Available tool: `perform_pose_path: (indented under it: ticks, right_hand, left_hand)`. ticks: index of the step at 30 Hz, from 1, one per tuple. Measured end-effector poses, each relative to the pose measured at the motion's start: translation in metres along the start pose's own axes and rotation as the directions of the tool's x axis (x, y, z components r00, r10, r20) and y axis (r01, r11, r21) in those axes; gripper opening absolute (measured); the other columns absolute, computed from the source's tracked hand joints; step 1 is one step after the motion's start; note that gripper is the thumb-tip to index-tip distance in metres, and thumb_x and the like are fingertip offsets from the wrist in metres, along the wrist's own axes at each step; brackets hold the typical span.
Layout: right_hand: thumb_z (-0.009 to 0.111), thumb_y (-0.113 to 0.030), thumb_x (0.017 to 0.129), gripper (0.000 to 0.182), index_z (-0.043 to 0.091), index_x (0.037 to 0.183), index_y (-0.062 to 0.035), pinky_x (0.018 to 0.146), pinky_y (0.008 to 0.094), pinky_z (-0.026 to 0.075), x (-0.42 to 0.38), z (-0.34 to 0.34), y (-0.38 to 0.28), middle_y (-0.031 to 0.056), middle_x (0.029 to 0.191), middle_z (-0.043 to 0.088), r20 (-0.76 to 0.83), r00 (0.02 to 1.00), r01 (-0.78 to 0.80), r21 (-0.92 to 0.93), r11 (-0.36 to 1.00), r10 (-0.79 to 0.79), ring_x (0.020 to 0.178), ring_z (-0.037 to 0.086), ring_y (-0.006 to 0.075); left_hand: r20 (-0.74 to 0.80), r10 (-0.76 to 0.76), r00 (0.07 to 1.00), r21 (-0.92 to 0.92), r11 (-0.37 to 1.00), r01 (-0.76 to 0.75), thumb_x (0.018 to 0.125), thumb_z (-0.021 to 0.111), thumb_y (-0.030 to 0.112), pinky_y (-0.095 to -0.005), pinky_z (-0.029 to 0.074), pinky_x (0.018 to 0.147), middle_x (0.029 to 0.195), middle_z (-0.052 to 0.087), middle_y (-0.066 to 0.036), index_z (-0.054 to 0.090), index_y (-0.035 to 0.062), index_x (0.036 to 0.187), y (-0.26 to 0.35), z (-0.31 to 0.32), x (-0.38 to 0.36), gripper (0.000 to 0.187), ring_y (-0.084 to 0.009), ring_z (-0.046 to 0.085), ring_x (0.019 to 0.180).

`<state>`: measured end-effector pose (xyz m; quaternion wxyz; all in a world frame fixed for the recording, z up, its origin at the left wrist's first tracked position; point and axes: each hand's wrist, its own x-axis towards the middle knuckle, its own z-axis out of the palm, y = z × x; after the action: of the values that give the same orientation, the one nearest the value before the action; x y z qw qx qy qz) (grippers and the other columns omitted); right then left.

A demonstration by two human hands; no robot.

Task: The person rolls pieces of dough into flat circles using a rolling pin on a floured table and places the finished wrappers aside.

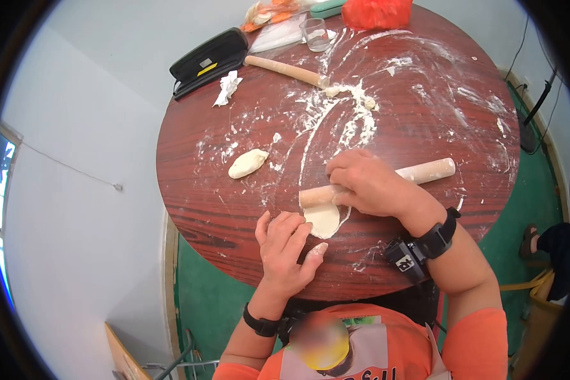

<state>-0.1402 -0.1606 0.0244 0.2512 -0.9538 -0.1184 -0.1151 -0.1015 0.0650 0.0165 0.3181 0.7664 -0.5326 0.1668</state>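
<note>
My right hand (372, 183) is wrapped round a wooden rolling pin (429, 171), which lies slantwise near the front of the table. Under the pin's left end shows a flattened piece of dough (323, 221), partly covered by the pin. My left hand (285, 250) rests beside the dough's left edge, with its fingers apart and the fingertips at or very near the edge. Farther left, an oval lump of dough (248, 163) lies by itself on the tabletop.
The round table (221, 218) is streaked with flour. Toward the back are a second rolling pin (288, 69), an open black case (210, 62), crumpled tissue (227, 87), a glass (315, 35) and a red bag (377, 12). Another person's leg (554, 253) shows at right.
</note>
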Motion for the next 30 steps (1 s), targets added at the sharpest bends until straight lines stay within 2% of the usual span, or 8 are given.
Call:
perform_pose_path:
  ticks: [5,10,16,18,19,23,25,30]
  right_hand:
    - [0.068,-0.020,0.071,0.017,0.065,0.078,-0.0048,0.092,0.0392,0.041,0.003,0.006,0.007,0.0058,0.104,0.061,-0.214,0.977,-0.010,-0.089,0.996,-0.009,0.104,0.053,0.0248]
    - [0.067,-0.018,0.072,0.014,0.065,0.077,-0.0057,0.091,0.0391,0.041,0.000,0.000,0.002,0.0064,0.097,0.062,-0.169,0.985,-0.008,-0.145,0.989,-0.017,0.099,0.056,0.0259]
    - [0.071,-0.014,0.068,0.018,0.063,0.080,-0.0030,0.090,0.0396,0.042,-0.001,-0.013,0.006,0.0087,0.106,0.061,-0.128,0.991,-0.054,-0.019,0.998,0.051,0.099,0.056,0.0291]
    - [0.071,-0.022,0.068,0.022,0.060,0.074,-0.0044,0.085,0.0410,0.043,-0.005,-0.003,0.001,0.0088,0.087,0.059,-0.179,0.982,0.057,-0.005,0.998,-0.057,0.092,0.057,0.0290]
    - [0.073,-0.024,0.066,0.025,0.061,0.075,-0.0040,0.086,0.0409,0.043,-0.005,-0.004,-0.002,0.0091,0.087,0.059,-0.183,0.972,0.131,-0.083,0.988,-0.145,0.093,0.057,0.0295]
    - [0.073,-0.021,0.067,0.023,0.061,0.077,-0.0037,0.085,0.0420,0.043,-0.003,-0.006,-0.003,0.0103,0.088,0.060,-0.036,0.989,0.138,-0.083,0.987,-0.142,0.091,0.058,0.0302]
    - [0.071,-0.017,0.068,0.020,0.060,0.077,-0.0020,0.081,0.0427,0.045,-0.003,-0.015,0.000,0.0126,0.088,0.059,-0.057,0.998,-0.032,-0.044,0.999,0.030,0.089,0.058,0.0324]
    - [0.069,-0.013,0.069,0.019,0.058,0.077,0.0013,0.076,0.0426,0.047,-0.004,-0.021,0.007,0.0152,0.085,0.059,-0.150,0.988,-0.039,-0.001,0.999,0.038,0.086,0.057,0.0357]
  left_hand:
    - [0.068,0.033,0.997,0.028,0.999,-0.034,0.065,0.073,0.017,-0.0484,0.028,0.101,0.105,0.059,-0.012,0.061,0.0013,0.100,0.004,0.002,0.002,0.041,-0.0303,0.055,0.101]
    - [0.239,0.036,0.970,0.086,0.995,-0.058,0.066,0.074,0.023,-0.0503,0.024,0.102,0.103,0.057,-0.011,0.062,0.0025,0.099,0.011,0.003,0.006,0.041,-0.0300,0.053,0.105]
    - [0.122,-0.021,0.992,0.093,0.996,0.009,0.064,0.075,0.020,-0.0504,0.024,0.102,0.101,0.057,-0.010,0.062,0.0032,0.091,0.001,0.004,-0.002,0.034,-0.0300,0.053,0.105]
    - [0.092,-0.018,0.996,0.095,0.995,0.009,0.064,0.075,0.018,-0.0498,0.025,0.102,0.101,0.057,-0.010,0.061,0.0028,0.091,0.002,0.004,-0.002,0.034,-0.0297,0.053,0.105]
    - [0.100,-0.017,0.995,0.097,0.995,0.007,0.064,0.075,0.018,-0.0494,0.025,0.102,0.101,0.057,-0.010,0.061,0.0027,0.092,0.002,0.004,-0.002,0.035,-0.0296,0.053,0.105]
    - [0.153,-0.006,0.988,0.122,0.992,-0.013,0.065,0.075,0.023,-0.0490,0.026,0.102,0.105,0.058,-0.011,0.061,0.0027,0.096,0.004,0.003,0.000,0.039,-0.0297,0.053,0.106]
    - [0.182,0.033,0.983,0.087,0.995,-0.049,0.066,0.074,0.026,-0.0495,0.026,0.102,0.106,0.058,-0.011,0.061,0.0028,0.098,0.006,0.003,0.003,0.042,-0.0299,0.052,0.107]
    - [0.278,0.105,0.955,0.019,0.993,-0.115,0.067,0.074,0.031,-0.0522,0.024,0.103,0.109,0.059,-0.010,0.062,0.0030,0.100,0.008,0.004,0.004,0.045,-0.0293,0.052,0.110]
